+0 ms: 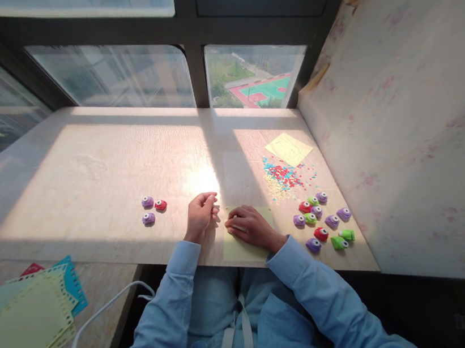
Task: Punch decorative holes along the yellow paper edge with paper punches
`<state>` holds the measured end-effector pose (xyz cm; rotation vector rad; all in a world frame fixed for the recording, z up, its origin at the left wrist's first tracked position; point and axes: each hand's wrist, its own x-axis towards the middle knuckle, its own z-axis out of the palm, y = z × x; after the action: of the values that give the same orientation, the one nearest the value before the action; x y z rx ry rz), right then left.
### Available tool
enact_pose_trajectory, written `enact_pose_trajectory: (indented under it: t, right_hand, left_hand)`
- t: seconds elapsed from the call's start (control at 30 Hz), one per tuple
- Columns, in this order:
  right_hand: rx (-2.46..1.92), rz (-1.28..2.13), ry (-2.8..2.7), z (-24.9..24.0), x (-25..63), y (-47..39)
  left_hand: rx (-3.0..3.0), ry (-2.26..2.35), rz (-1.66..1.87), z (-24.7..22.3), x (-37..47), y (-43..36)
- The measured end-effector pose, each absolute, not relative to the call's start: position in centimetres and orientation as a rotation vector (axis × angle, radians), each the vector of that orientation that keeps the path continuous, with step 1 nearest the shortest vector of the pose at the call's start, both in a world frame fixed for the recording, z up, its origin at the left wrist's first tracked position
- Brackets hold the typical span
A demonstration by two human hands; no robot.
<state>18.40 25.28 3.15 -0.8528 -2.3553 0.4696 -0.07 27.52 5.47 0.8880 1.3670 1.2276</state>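
My left hand (202,214) hovers at or just over the table left of a pale yellow sheet of paper (242,248). Its thumb and fingers are curled together in a pinch, and anything between them is too small to make out. On the sheet lies my right hand (251,227), its fingers bent and pressed together, the tips pointing left. The thumb and whatever sits under those fingertips are hidden. To the right stand several small purple, red and green craft paper punches, such as a red punch (321,234). Left of my left hand, two purple ones and a red punch (160,205) sit grouped.
Red, blue and yellow paper confetti (284,177) is scattered at the right, beside a yellow paper square (290,149). Coloured sheets with punched edges (30,326) lie at lower left near a white cable (85,324). Windows and a papered wall (413,116) bound the table.
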Motion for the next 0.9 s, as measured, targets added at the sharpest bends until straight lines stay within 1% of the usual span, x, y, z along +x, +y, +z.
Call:
enact_pose_trajectory:
  t: [0.17, 0.3, 0.53, 0.63, 0.73, 0.9]
  right_hand:
    - [-0.835, 0.442, -2.353, 3.0, 18.3, 25.4]
    - [-0.830, 0.422, -2.317, 2.5, 18.2, 25.7]
    - [-0.841, 0.584, -2.185, 2.2, 18.6, 26.0]
    - [-0.861, 0.563, -2.163, 2.3, 18.8, 26.1]
    - [-0.894, 0.547, -2.141, 2.6, 18.8, 26.1]
    - [-0.960, 0.584, -2.049, 5.2, 19.4, 25.0]
  left_hand:
    - [1.011, 1.343, 1.195, 7.1, 2.6, 29.0]
    - [1.205, 1.330, 1.013, 8.7, 6.5, 30.6]
    - [1.518, 1.197, 0.738, 9.2, 11.5, 33.0]
    - [1.502, 1.209, 0.708, 8.9, 11.4, 33.5]
    - [1.472, 1.249, 0.767, 8.6, 10.2, 33.6]
    - [1.503, 1.317, 0.901, 7.7, 6.9, 32.9]
